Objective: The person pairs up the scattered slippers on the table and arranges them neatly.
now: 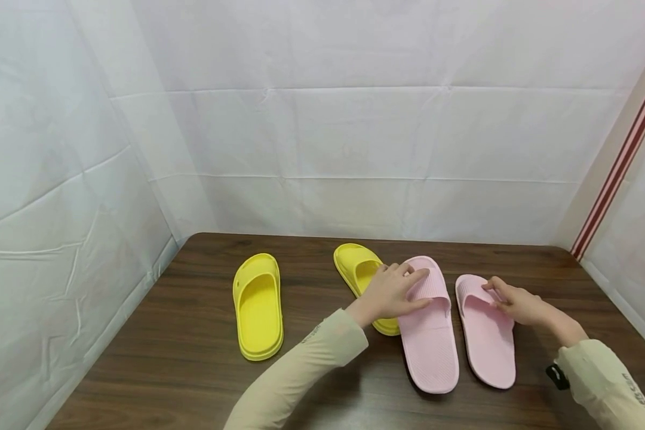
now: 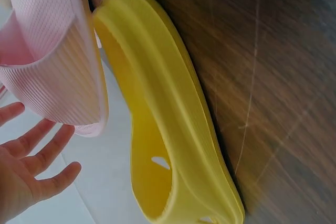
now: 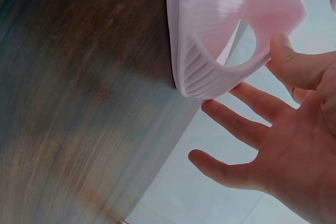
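Two pink ribbed-strap slippers lie side by side toward the right. My left hand point(image 1: 392, 289) holds the left pink slipper point(image 1: 430, 352) at its strap, thumb by the opening edge and fingers over the ribs. That slipper overlaps a yellow slipper point(image 1: 349, 263), hiding part of its side; the left wrist view shows the pink sole standing higher than the yellow one point(image 2: 163, 77). My right hand point(image 1: 516, 301) pinches the strap of the right pink slipper point(image 1: 491, 352). In the right wrist view the thumb point(image 3: 281, 45) is at the strap's opening and two fingertips touch its outside.
Another yellow slipper point(image 1: 260, 316) lies farther left, toe toward the back. Everything stands on a dark wooden table point(image 1: 193, 334). White cloth point(image 1: 344, 137) hangs behind and at both sides, with a red stripe point(image 1: 623, 155) at the right.
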Motion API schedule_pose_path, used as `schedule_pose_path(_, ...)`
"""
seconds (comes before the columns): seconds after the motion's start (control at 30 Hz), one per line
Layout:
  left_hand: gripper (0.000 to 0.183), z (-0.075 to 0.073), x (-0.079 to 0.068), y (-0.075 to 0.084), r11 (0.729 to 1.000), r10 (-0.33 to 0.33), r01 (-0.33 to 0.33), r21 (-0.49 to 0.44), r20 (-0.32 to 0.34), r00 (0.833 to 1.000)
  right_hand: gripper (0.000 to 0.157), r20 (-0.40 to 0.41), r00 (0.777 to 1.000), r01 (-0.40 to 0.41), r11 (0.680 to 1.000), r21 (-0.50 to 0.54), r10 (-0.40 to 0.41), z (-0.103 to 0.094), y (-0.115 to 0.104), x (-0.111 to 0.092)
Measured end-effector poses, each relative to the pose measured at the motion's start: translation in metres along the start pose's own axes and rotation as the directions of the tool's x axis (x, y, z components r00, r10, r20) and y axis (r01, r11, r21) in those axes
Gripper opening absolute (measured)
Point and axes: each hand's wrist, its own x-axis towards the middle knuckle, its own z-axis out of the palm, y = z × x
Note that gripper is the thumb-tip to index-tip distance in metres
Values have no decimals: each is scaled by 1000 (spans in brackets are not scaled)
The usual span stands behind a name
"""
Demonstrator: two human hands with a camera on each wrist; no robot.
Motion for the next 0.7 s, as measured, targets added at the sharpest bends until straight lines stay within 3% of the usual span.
schedule_pose_path(0.37,59,7,14,17,1000,24,-24,6,-1,1000,27,-16,1000,23,1000,-10,-24,1,5,-1)
schedule_pose_path(0.7,59,11,24,29,1000,-21,21,-8,33,999,28,8,998,-55,998,-38,55,-2,10,-3)
